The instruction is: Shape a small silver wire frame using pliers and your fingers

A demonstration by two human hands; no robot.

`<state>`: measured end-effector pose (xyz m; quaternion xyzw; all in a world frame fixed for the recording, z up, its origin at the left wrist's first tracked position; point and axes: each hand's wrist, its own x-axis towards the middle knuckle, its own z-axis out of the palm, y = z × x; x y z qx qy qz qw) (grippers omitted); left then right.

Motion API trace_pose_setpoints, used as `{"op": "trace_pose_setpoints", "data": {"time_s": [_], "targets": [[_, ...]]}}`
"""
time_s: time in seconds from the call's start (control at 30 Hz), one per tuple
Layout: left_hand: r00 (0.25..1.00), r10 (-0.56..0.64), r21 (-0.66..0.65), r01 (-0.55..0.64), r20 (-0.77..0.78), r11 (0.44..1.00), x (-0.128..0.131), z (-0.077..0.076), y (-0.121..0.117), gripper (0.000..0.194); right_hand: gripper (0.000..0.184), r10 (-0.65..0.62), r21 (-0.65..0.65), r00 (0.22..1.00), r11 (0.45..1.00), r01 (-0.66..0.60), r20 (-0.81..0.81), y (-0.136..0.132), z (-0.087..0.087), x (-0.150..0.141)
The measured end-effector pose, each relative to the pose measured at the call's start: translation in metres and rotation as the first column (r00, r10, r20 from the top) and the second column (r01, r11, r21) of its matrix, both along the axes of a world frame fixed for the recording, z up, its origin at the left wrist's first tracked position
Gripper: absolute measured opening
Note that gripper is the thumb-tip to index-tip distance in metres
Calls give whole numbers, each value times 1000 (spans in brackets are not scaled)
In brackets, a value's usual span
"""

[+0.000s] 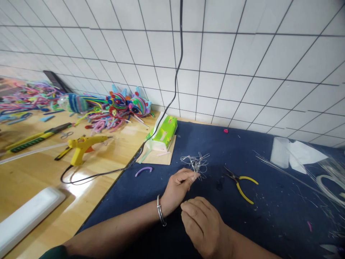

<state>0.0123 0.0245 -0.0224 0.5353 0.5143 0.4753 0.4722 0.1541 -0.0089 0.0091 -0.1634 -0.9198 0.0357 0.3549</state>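
Note:
A bundle of thin silver wire bent into loops [198, 162] stands up from the fingertips of my left hand [180, 185], which pinches it at its lower end. A silver bangle [161, 210] circles my left wrist. Just below and to the right, my right hand [203, 223] is closed, its fingers curled together and its back toward me. Whatever its fingertips hold, if anything, is hidden. To the right of both hands, pliers with yellow handles [244, 185] lie on the dark blue cloth [269, 216], their handles spread apart.
On the wood surface at left lie a yellow glue gun [83, 147] with its black cord [94, 176], a utility knife [40, 137] and a white case [29, 219]. Colourful pipe cleaners [29, 95] and a green tissue pack [165, 131] sit near the wall. Loose wires [285, 169] spread at right.

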Motion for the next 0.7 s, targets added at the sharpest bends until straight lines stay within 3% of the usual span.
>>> {"op": "trace_pose_setpoints", "data": {"time_s": [0.13, 0.27, 0.37, 0.5, 0.6, 0.7], "targets": [[998, -59, -57, 61, 34, 997, 1, -1, 2, 20, 21, -29, 9, 999, 1000, 28, 42, 8, 4, 3], [996, -82, 7, 82, -23, 997, -1, -1, 3, 19, 19, -132, 7, 991, 991, 132, 17, 14, 3, 7], [997, -65, 57, 68, -52, 996, -5, 2, 5, 19, 19, -270, -112, 961, 958, 263, -59, 19, 4, 10], [989, -101, 106, 113, -111, 988, -9, 11, 6, 20, 19, -300, -275, 947, 926, 259, -118, 27, 9, 16], [972, -210, 85, 219, -101, 972, -11, 16, 6, 18, 12, -380, -488, 916, 828, 276, -127, 32, 12, 18], [963, -261, 1, 261, 68, 965, -12, 16, 5, 16, 7, -446, -654, 887, 707, 269, -117, 36, 12, 18]]}}
